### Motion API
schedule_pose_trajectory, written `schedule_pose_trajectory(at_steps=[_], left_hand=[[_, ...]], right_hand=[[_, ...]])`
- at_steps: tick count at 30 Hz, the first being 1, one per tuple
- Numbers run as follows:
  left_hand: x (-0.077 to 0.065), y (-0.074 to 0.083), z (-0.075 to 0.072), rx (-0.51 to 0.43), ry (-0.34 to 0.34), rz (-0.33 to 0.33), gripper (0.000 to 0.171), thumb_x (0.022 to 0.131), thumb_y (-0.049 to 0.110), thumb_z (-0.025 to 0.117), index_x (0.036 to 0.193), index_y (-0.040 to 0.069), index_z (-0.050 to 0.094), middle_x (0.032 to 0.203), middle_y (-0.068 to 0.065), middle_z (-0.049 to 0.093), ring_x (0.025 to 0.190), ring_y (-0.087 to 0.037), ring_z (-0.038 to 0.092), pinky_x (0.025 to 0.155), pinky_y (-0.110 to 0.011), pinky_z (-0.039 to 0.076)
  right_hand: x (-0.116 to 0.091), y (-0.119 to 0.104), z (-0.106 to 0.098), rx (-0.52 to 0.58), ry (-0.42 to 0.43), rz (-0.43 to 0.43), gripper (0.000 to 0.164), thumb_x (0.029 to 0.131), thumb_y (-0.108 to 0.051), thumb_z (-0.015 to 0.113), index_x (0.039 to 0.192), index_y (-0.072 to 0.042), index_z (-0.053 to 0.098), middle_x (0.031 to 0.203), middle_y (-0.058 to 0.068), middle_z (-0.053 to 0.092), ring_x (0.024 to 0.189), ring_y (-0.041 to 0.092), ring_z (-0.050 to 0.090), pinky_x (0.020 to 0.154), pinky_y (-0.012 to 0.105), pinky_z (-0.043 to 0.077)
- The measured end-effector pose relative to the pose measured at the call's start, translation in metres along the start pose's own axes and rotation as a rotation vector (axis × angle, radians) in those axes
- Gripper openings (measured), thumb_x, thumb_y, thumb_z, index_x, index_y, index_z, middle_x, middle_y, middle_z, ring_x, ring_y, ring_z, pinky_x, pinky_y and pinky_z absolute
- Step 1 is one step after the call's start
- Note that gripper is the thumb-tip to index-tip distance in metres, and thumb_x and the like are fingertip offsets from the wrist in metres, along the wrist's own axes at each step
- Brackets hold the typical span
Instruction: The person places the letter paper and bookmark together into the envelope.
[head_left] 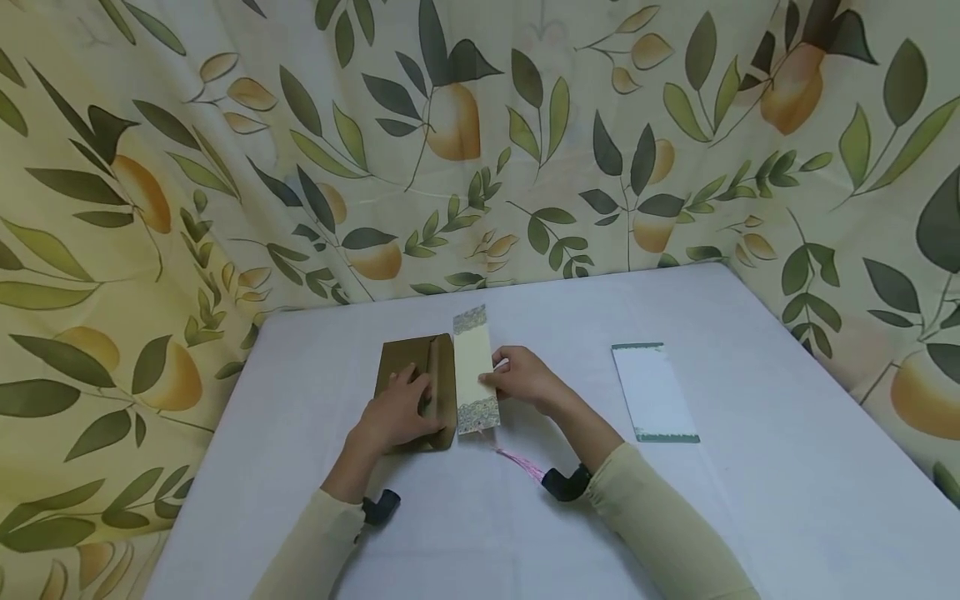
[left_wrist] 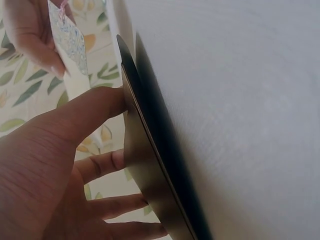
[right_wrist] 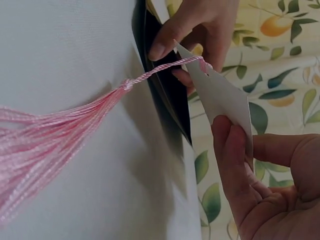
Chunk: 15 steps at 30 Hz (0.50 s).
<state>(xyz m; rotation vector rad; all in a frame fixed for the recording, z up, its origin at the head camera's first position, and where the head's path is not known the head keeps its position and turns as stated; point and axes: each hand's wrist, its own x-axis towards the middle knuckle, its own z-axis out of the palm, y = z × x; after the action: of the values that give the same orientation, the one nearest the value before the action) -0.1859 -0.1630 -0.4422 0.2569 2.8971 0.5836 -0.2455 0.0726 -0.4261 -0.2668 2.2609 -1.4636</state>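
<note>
A brown envelope (head_left: 401,352) lies on the table, its flap side facing right. My left hand (head_left: 393,410) rests on it; in the left wrist view the thumb (left_wrist: 100,107) touches near the flap edge and the other fingers spread over the surface. Just right of the envelope, my right hand (head_left: 525,377) pinches a cream bookmark (head_left: 472,358) by its long right edge. Patterned floral bands cross both ends of the bookmark. From its near end hangs a pink tassel (right_wrist: 65,140) on a twisted cord. The right wrist view shows the bookmark's plain pale back (right_wrist: 225,97), tilted beside the envelope's dark opening.
A white card (head_left: 655,392) with green borders lies flat to the right on the white-covered table (head_left: 750,517). Behind the table hangs a curtain (head_left: 525,183) printed with fruit and leaves. Black wrist cameras sit at both sleeves.
</note>
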Motion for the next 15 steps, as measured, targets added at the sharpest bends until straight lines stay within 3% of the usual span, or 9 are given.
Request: schedule_pose_trajectory(at_steps=[15], left_hand=[[0.0,-0.002,0.001,-0.014,0.0,-0.005,0.045,0.082,0.038,0.085,0.108,0.017,0.057,0.162,-0.029,0.029,0.142,-0.061,0.027,0.086,-0.07,0.049]], right_hand=[[0.005,0.007,0.011,-0.009,-0.004,-0.007,0.018,0.096,-0.007,0.072,0.105,0.004,0.061,0.081,0.009,0.073,0.069,0.018,0.07,0.067,0.034,0.055]])
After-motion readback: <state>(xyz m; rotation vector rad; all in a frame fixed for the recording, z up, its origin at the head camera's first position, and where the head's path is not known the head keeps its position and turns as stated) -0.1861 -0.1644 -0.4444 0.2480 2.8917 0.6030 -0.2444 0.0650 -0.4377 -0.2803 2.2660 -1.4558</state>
